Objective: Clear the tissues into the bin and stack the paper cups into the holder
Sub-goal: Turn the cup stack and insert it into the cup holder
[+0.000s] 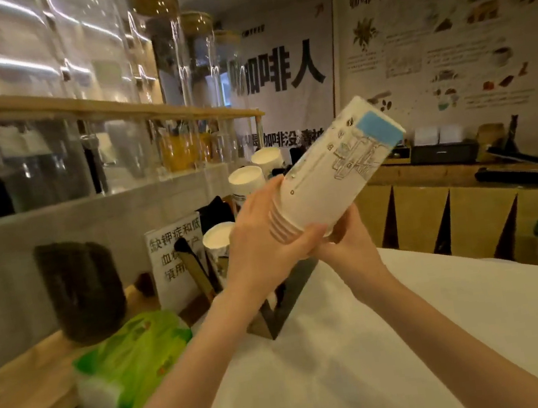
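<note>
Both hands grip a nested stack of white paper cups with blue-and-line print point(331, 167), held in the air, tilted with its base toward 1 o'clock and rims toward 7 o'clock. Left hand point(265, 239) wraps the rim end from the 9 o'clock side, fingers closed around the stacked rims. Right hand point(349, 244) sits under the rims at 5 o'clock, closed on the stack, partly hidden by the left hand. Dark metal cup holder point(285, 302) stands on the white-covered table point(367, 345) directly below the hands, with upright white paper cups point(218, 236) at 9 to 11 o'clock of the left hand. Green-and-white plastic tissue pack point(127, 358) lies at 8 o'clock, near the left forearm.
</note>
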Motion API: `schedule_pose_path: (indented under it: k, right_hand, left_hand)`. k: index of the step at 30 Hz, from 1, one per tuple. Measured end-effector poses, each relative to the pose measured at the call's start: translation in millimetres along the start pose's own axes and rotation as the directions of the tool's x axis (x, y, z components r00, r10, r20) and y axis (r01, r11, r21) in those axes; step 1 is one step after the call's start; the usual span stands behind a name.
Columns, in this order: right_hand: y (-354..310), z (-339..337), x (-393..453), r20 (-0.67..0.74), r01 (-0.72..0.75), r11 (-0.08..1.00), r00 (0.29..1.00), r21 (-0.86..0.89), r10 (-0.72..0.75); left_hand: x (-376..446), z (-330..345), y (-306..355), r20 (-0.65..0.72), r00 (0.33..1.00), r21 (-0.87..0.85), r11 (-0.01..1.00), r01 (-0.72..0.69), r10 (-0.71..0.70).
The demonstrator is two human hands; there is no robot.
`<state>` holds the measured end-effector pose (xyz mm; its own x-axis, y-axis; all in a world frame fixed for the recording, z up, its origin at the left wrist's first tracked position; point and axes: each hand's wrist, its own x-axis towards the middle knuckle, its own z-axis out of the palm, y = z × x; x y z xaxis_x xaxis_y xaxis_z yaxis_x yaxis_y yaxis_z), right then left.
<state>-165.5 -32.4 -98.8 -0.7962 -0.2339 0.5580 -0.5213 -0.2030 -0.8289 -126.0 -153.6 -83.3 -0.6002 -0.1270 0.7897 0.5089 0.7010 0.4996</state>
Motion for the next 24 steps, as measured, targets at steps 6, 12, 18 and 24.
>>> schedule_pose_path:
  k: [6, 12, 18, 24]
  right_hand:
    - [-20, 60, 34, 0.141, 0.125, 0.988, 0.984, -0.094, -0.111]
    - [-6, 85, 43, 0.279, 0.099, 0.983, 0.959, -0.152, -0.053]
    - [20, 87, 38, 0.299, -0.073, 0.982, 0.946, -0.175, 0.123]
    - [41, 84, 26, 0.224, -0.262, 0.957, 0.932, -0.124, 0.284]
  left_hand:
    - [28, -62, -35, -0.057, 0.998, -0.073, 0.997, 0.008, -0.013]
    - [24, -77, -72, 0.029, 0.994, -0.103, 0.989, 0.108, -0.106]
    - [19, -74, -94, 0.201, 0.956, -0.133, 0.961, 0.242, -0.213]
    - [11, -70, -101, 0.227, 0.938, -0.116, 0.949, 0.292, -0.261]
